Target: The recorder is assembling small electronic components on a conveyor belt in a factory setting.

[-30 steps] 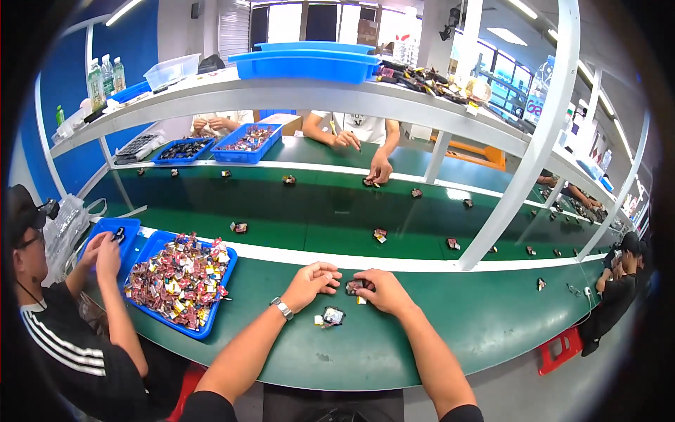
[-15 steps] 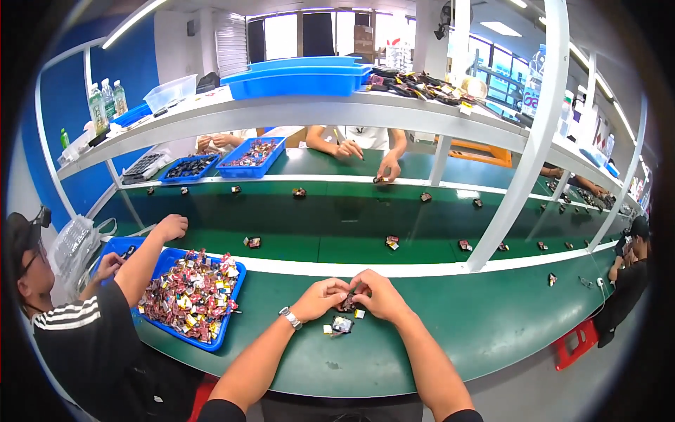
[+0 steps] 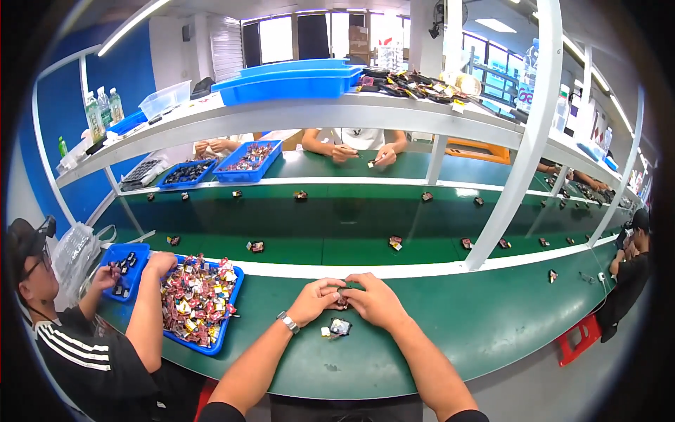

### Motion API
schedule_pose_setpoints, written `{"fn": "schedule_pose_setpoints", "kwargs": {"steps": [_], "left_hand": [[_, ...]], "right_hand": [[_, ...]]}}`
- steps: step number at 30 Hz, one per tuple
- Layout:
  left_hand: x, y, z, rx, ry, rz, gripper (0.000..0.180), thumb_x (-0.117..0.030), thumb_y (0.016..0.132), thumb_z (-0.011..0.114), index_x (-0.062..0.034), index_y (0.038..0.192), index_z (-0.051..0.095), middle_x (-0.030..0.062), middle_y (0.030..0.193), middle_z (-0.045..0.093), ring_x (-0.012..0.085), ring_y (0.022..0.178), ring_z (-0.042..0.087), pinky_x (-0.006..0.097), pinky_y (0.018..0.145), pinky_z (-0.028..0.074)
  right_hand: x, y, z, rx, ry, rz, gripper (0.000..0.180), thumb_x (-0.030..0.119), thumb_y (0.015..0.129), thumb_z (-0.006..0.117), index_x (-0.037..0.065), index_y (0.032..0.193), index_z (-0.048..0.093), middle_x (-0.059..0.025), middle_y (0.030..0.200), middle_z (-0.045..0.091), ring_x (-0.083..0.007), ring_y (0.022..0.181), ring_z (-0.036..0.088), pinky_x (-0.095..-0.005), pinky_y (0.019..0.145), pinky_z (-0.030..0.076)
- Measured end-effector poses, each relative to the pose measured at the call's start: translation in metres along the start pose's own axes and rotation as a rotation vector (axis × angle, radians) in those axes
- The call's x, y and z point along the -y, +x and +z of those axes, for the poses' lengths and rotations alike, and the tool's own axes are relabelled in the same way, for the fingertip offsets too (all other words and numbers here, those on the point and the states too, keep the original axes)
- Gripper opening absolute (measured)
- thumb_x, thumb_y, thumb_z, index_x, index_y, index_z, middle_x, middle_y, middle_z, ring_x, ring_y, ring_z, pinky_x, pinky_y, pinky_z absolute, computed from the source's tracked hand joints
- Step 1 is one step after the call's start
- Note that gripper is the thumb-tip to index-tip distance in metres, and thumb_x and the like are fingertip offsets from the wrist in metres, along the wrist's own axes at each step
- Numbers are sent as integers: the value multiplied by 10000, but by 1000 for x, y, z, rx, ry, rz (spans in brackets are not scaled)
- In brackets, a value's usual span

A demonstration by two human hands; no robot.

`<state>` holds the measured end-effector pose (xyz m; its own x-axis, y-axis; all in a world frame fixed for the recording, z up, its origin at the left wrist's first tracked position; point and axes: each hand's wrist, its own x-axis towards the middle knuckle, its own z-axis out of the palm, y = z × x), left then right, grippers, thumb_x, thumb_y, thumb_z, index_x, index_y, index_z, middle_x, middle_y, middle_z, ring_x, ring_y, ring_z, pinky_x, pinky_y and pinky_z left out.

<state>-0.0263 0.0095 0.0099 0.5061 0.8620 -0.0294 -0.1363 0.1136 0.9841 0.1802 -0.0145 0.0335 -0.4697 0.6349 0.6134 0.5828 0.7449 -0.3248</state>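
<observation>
My left hand [image 3: 316,301], with a silver watch on its wrist, and my right hand [image 3: 374,302] meet over the green bench [image 3: 429,344]. The fingers of both hands close around a small dark-and-reddish component [image 3: 342,302] with wires. Its details are mostly covered by my fingertips. Just below my hands, a small black-framed piece with a whitish top [image 3: 340,327] lies on the bench. A little white-and-yellow tag [image 3: 325,331] is beside it.
To the left, a blue tray [image 3: 238,287] is heaped with small wired parts; a co-worker's hand [image 3: 162,263] reaches there. A smaller blue tray [image 3: 140,251] holds black pieces. Beyond a white rail [image 3: 394,273], a dark green strip [image 3: 351,243] carries spaced components. A white post [image 3: 517,162] stands right.
The left co-worker's arm has drawn back from the green strip to the trays, and another component now lies on the strip there. My hands still hold the component; the tag below my right fingers no longer shows.
</observation>
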Motion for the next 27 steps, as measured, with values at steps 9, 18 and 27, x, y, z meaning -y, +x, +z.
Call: {"fn": "schedule_pose_setpoints", "kwargs": {"steps": [9,18,27], "left_hand": [[1,1,0,9,22,27,298,-13,959,509,-10,1257,517,106,1072,673,148,958,643,288,859,540],[0,-1,-3,130,28,131,367,3,921,553,13,1281,483,140,1175,619,191,1071,615,328,920,522],[4,1,-7,123,-2,27,338,14,935,520,9,1272,489,130,1166,620,182,1054,617,331,916,526]], "right_hand": [[0,0,-1,130,107,49,158,113,785,704,76,935,673,-88,1222,557,-290,1143,517,-394,936,467],[2,-4,8,114,225,248,133,145,864,632,61,940,702,-83,1256,554,-267,1184,501,-371,949,468],[-1,-5,9,168,250,202,133,167,875,630,68,931,699,-94,1264,554,-281,1191,499,-384,967,452]]}}
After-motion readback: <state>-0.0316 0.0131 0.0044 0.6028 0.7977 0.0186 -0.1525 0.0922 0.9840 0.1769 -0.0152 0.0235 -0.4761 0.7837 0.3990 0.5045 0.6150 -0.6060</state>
